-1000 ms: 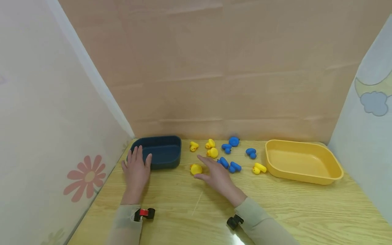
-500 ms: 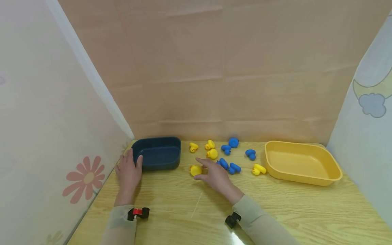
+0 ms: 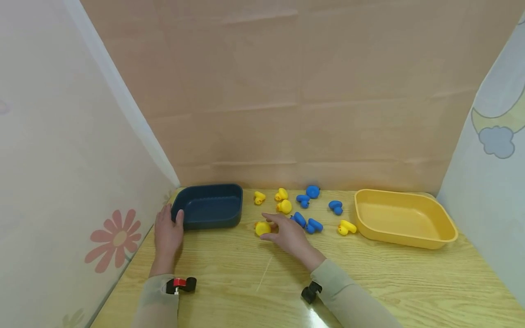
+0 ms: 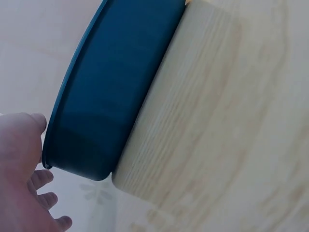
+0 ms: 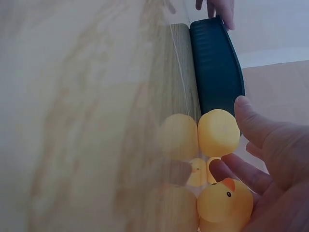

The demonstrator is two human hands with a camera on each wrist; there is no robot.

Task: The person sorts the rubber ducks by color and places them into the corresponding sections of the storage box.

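Low at the dark blue tray's (image 3: 209, 224) front left corner is my left hand (image 3: 168, 232). Its thumb comes right to the rim, and the fingers lie spread along the outside in the left wrist view. My right hand (image 3: 289, 234) is lowered over the table, thumb and forefinger parted on either side of a yellow rubber duck (image 3: 261, 228). In the right wrist view the thumb tip is right beside this duck (image 5: 218, 133), with the forefinger below it. Another yellow rubber duck (image 5: 224, 205) sits close by the palm there, mostly hidden by the hand in the head view.
Several blue rubber ducks (image 3: 314, 226) lie just right of my right hand. Behind it are more yellow ducks (image 3: 284, 207), and one yellow duck (image 3: 347, 227) is beside the yellow tray (image 3: 404, 239). A brown paper-like wall (image 3: 295, 114) stands behind the table.
My left hand has moved left and back from over the blue tray to its outer front corner. My right hand has stayed around the same yellow duck, its fingers slightly closer in.
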